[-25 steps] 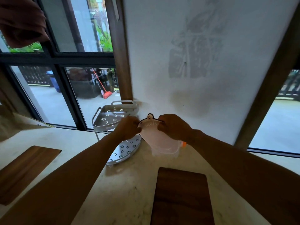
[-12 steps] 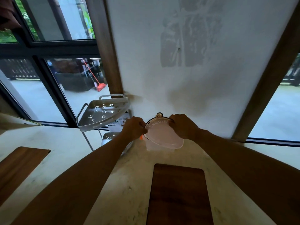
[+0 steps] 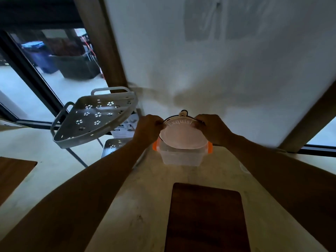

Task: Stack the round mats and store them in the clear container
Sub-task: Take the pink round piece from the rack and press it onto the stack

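A stack of round pale pink mats (image 3: 181,135), with white lettering and a small hanging tab at the far edge, is tilted over the clear container (image 3: 180,157). The lower edge of the mats dips into the container's open top. My left hand (image 3: 150,129) grips the mats' left rim and my right hand (image 3: 209,128) grips the right rim. The container has orange clips on both sides and stands on the pale counter against the white wall.
A grey two-tier corner rack (image 3: 94,119) with flower-shaped holes stands left of the container. A dark wooden board (image 3: 205,217) lies on the counter near me, and another wooden board (image 3: 12,171) lies at the far left. Windows flank the wall.
Both hands have lowered the mats so the lower edge now sits inside the container. The camera has moved closer and tilted down.
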`<state>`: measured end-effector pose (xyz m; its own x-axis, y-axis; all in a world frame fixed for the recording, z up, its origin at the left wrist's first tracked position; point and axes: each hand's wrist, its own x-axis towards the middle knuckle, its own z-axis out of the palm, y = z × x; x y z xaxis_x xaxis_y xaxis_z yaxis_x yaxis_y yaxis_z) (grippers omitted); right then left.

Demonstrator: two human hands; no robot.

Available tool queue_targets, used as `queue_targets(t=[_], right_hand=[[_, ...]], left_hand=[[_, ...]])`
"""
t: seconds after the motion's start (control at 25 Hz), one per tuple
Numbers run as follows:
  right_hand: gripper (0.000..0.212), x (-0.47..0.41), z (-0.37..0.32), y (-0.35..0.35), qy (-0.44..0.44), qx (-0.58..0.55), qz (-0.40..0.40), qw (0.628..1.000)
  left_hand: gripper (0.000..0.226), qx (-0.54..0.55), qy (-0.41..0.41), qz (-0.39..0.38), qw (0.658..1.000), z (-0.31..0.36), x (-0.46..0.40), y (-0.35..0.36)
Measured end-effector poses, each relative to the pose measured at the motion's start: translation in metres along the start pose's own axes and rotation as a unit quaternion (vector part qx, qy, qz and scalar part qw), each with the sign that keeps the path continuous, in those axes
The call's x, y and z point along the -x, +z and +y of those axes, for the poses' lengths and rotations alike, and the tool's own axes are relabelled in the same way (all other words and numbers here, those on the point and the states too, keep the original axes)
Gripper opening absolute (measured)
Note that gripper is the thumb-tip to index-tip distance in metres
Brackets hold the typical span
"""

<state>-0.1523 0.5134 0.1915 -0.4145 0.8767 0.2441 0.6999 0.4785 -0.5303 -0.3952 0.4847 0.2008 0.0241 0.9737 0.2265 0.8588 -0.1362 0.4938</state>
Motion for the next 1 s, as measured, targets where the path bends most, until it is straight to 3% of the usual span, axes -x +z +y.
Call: queue_targets(t=[0.48,0.68,0.88,1.0], right_hand=[[0.024,-0.027,0.078,0.075,0.027,-0.018,0.016,0.999],[0.021,-0.023,0.104,0.110,0.041,0.006,0.061,0.997],[0.022,-0.026,0.108,0.114,0.063,-0.010,0.082,0.995],[0.022,-0.025,0.109,0.116,0.075,-0.019,0.070,0.995]], left_hand=[[0.013,0.005,-0.005,-0.004,1.000,-0.059,-0.043,0.090],[0.014,0.054,-0.066,0.018,0.996,-0.073,-0.043,0.132],[0.002,0.038,-0.018,0.039,0.998,-0.082,-0.045,0.146],[0.016,0.033,-0.013,0.042,0.998,-0.083,-0.040,0.153]])
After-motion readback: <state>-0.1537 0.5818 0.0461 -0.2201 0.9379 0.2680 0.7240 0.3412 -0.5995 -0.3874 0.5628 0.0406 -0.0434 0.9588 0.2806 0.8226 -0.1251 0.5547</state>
